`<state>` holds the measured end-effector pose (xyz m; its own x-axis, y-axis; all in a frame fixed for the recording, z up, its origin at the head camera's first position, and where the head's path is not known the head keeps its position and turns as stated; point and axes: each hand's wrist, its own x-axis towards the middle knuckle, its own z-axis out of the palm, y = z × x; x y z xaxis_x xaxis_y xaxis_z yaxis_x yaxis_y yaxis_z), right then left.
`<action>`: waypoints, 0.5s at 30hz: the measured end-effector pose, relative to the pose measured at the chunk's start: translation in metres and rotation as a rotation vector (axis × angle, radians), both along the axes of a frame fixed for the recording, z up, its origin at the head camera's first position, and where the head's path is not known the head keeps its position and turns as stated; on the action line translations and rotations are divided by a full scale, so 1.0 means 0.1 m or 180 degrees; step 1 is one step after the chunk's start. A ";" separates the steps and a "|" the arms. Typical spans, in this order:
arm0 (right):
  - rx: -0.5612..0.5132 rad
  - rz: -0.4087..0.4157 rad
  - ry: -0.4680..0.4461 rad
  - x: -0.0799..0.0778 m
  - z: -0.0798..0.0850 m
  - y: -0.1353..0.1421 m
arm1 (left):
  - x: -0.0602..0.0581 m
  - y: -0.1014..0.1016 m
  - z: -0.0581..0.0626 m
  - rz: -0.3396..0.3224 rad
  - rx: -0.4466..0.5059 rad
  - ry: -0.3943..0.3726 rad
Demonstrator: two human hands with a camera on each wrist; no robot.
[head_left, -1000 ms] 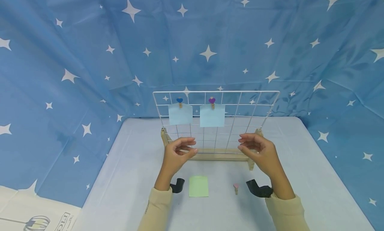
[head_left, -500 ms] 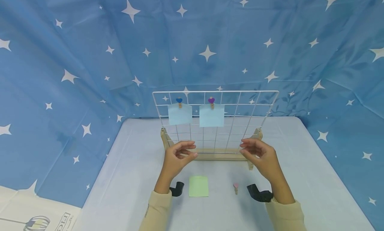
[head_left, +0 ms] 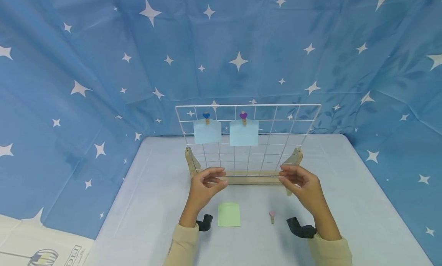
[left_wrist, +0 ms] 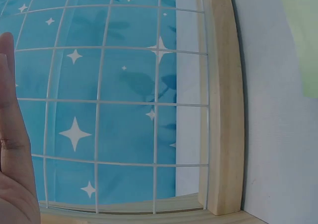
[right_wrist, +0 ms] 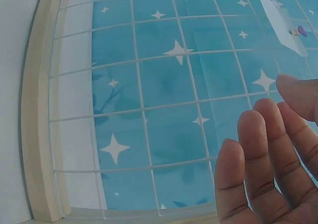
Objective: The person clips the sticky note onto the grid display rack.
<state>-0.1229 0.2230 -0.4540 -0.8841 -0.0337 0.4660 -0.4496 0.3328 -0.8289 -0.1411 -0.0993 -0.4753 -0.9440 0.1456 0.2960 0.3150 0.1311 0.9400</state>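
My left hand [head_left: 203, 187] hovers before the left part of a white wire grid panel [head_left: 276, 104], fingers relaxed, thumb apart from them, holding nothing. On the other side my right hand [head_left: 305, 185] hangs in a similar loose curve and is also without an object; its spread fingers show in the right wrist view. Two light blue paper notes hang on the grid, the left one [head_left: 207, 132] under a blue-heart clothespin [head_left: 206, 116], the right one [head_left: 244, 134] under a purple-heart clothespin [head_left: 243, 116]. Below the hands, a green sticky note [head_left: 229, 215] and a pink-heart clothespin [head_left: 272, 216] lie on the table.
The grid stands in a wooden base [head_left: 255, 180] on a table with a white cover [head_left: 155, 197]. A blue star-patterned curtain [head_left: 238, 28] hangs behind and at the sides. Black straps with curved pieces [head_left: 300, 229] sit at both wrists. Printed cream cloth [head_left: 45, 243] shows at the lower left.
Both hands have sunk a little toward the table, from in front of the grid's lower wires to about the wooden base. The notes and clothespins have stayed where they were.
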 end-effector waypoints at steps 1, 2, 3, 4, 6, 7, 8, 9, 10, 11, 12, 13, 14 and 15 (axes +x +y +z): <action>0.0006 -0.0007 -0.0006 0.01 -0.01 0.00 | 0.01 0.00 -0.01 0.0014 -0.0012 -0.0029; 0.0015 -0.0020 -0.0011 0.01 -0.02 0.01 | 0.01 0.00 -0.02 0.0028 -0.0025 -0.0055; 0.0021 -0.0027 -0.0015 0.02 -0.03 0.01 | 0.02 0.00 -0.02 0.0035 -0.0034 -0.0072; 0.0029 -0.0036 -0.0020 0.02 -0.04 0.01 | 0.02 0.00 -0.03 0.0037 -0.0037 -0.0083; 0.0054 -0.0069 -0.0027 0.03 -0.05 0.02 | 0.03 0.00 -0.05 0.0031 -0.0033 -0.0081; 0.0065 -0.0085 -0.0032 0.04 -0.06 0.03 | 0.03 0.00 -0.06 0.0025 -0.0031 -0.0076; 0.0081 -0.0102 -0.0034 0.04 -0.07 0.03 | 0.03 0.00 -0.07 0.0014 -0.0025 -0.0062; 0.0092 -0.0114 -0.0038 0.04 -0.08 0.04 | 0.03 -0.01 -0.08 0.0000 -0.0016 -0.0049; 0.0101 -0.0127 -0.0046 0.04 -0.08 0.04 | 0.04 -0.01 -0.09 -0.0011 -0.0006 -0.0038; 0.0108 -0.0133 -0.0052 0.05 -0.09 0.04 | 0.04 -0.01 -0.10 -0.0022 0.0001 -0.0029; 0.0107 -0.0134 -0.0058 0.05 -0.09 0.05 | 0.04 -0.01 -0.12 -0.0031 0.0008 -0.0025; 0.0097 -0.0134 -0.0069 0.05 -0.10 0.05 | 0.04 -0.01 -0.13 -0.0034 0.0008 -0.0018; 0.0084 -0.0131 -0.0082 0.06 -0.11 0.06 | 0.05 -0.01 -0.14 -0.0036 0.0013 -0.0016; 0.0069 -0.0131 -0.0100 0.06 -0.11 0.06 | 0.05 -0.02 -0.14 -0.0032 0.0011 -0.0022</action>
<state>-0.1170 0.2292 -0.4655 -0.8992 -0.0069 0.4375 -0.4090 0.3683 -0.8349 -0.1360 -0.1009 -0.4898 -0.9446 0.1540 0.2900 0.3097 0.1246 0.9426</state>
